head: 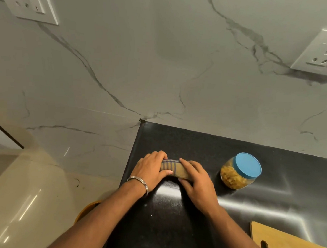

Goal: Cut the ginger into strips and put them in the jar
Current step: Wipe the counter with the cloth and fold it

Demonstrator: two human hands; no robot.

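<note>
While my left hand (151,168) and right hand (197,182) clamp their grip on a folded cloth (172,169) on the black tabletop (171,221), the lidded jar (239,170) of ginger strips stands just right.

We see the jar (239,171) at the right of centre in the frame, standing on the black worktop (171,221) and leaning in the wide-angle view. It is clear and squat, closed with a round blue lid (248,165), and filled nearly to the top with pale yellow ginger strips (230,177). It stands apart, touching nothing else that we can make out.
</note>
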